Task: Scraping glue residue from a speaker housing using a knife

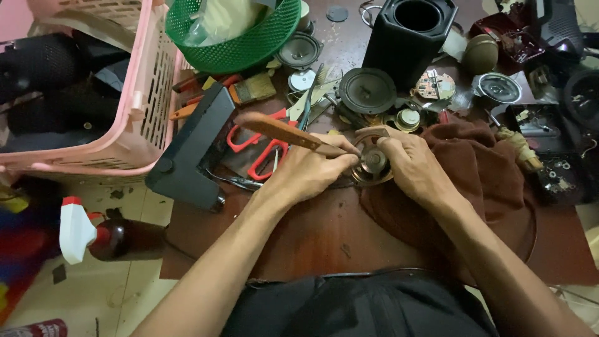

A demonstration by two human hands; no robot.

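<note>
Two hands work a small round speaker on a cluttered brown worktop [324,237].

The left hand [312,168] is closed around a wooden-handled tool [281,131], its tip at the speaker [373,163], which the right hand [412,163] pinches at the rim over a dark red cloth [493,168]. Red-handled scissors [259,146] lie just left, beside a black angular casing [193,156]. Behind stand a black speaker box [409,37], a green plastic basket [237,37] and a pink slatted crate [125,93]. A brown spray bottle with a white trigger [103,237] lies on the floor.
</note>
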